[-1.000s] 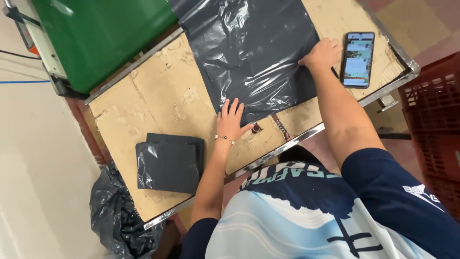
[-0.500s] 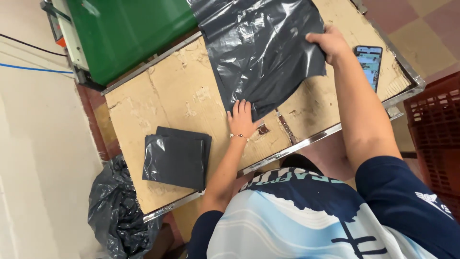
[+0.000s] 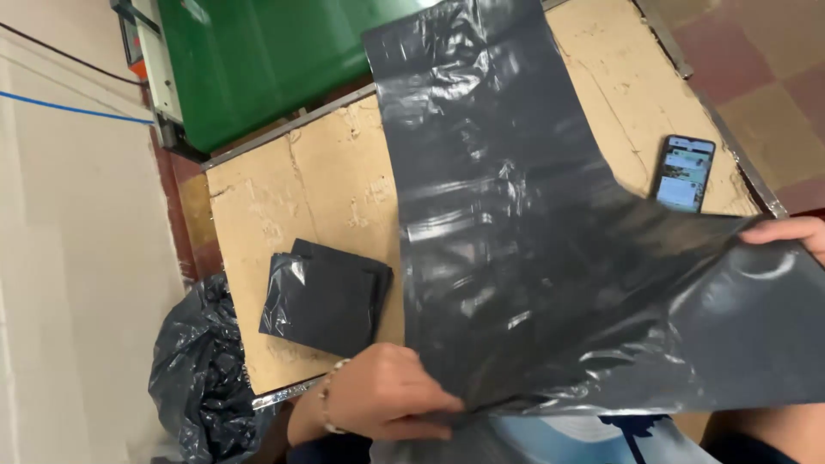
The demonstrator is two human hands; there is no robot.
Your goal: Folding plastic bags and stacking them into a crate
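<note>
Because the dark grey plastic sheet (image 3: 507, 258) is thin and slippery, it could slide out of either grip as its near edge hangs lifted off the table (image 3: 258, 198). The left hand (image 3: 387, 404) pinches the near-left corner, fingers pressed together over the film with the thumb below. The right hand (image 3: 786, 230) is barely in view at the right edge; its fingers lie along the raised fold and seem to clasp it, though how tightly I cannot tell. A pull harder on one side than the other would likely skew the sheet, so any fold would come out crooked. The film might also stretch or tear where the fingers bunch it.

The phone (image 3: 683, 174), screen lit, lies on the table's far right, just beside the sheet's edge. A sweep of the plastic could nudge it toward the metal rim and off. The folded stack of the same plastic (image 3: 322, 296), on the near left of the table, lies just beside the lifted sheet and could be dragged or fanned apart if the edge brushes it.

The sheet itself is glossy and wrinkled. It runs from the far side of the table, near the green machine (image 3: 258, 69), down toward the person. Its far part lies flat on the worn cardboard-coloured top, and its near-right part billows upward. A crumpled black bag (image 3: 198, 378) sits on the floor to the near left.
</note>
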